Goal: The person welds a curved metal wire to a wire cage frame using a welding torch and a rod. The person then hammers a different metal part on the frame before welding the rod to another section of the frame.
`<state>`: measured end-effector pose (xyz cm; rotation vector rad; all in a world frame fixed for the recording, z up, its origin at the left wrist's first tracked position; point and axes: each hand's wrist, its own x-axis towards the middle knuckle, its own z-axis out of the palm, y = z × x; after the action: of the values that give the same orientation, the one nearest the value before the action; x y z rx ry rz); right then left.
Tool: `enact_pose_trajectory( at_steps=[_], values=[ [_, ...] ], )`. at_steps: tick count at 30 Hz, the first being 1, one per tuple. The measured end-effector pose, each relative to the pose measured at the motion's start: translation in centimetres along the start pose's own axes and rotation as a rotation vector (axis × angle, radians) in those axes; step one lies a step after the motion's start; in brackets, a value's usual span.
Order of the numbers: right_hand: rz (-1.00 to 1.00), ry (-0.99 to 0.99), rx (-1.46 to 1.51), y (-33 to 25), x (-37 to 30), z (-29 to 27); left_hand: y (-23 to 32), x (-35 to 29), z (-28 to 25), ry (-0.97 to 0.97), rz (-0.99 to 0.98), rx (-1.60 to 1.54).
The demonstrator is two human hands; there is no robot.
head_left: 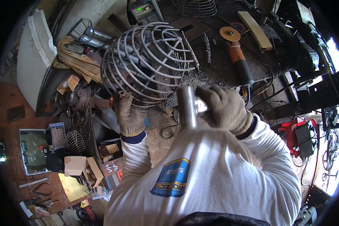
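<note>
A round cage of curved metal bars rests on the dark workbench, its open bar ends facing right. My left hand, in a knitted work glove, is closed at the cage's near left edge, seemingly round its lower bars; the fingertips are partly hidden. In front of my chest, my gloved right hand grips a shiny metal cylinder by a short piece at its side. The cylinder stands close to the near edge of the bench, apart from the cage. Twisted metal rods lie beside the cage's bar ends.
An orange and black angle grinder lies on the bench at the right, its disc pointing away. Behind are a welding machine and another wire cage. A brown cloth hangs at the left. Cardboard boxes stand lower left.
</note>
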<state>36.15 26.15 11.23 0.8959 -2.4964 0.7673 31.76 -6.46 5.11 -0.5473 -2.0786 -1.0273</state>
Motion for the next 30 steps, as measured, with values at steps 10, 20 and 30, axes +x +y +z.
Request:
enact_pose_trajectory(
  at_steps=[10, 20, 30],
  values=[
    [0.210, 0.004, 0.128, 0.6, -0.8, 0.9, 0.4, 0.4, -0.1, 0.154, -0.746, -1.317],
    [0.750, 0.149, 0.109, 7.2, -5.1, 6.0, -2.3, 0.1, -0.7, 0.032, -0.710, -1.672],
    [0.674, -0.073, -0.194, 14.3, -4.2, 9.5, -8.4, 1.3, -0.9, -0.054, -0.795, -1.217]
  ],
)
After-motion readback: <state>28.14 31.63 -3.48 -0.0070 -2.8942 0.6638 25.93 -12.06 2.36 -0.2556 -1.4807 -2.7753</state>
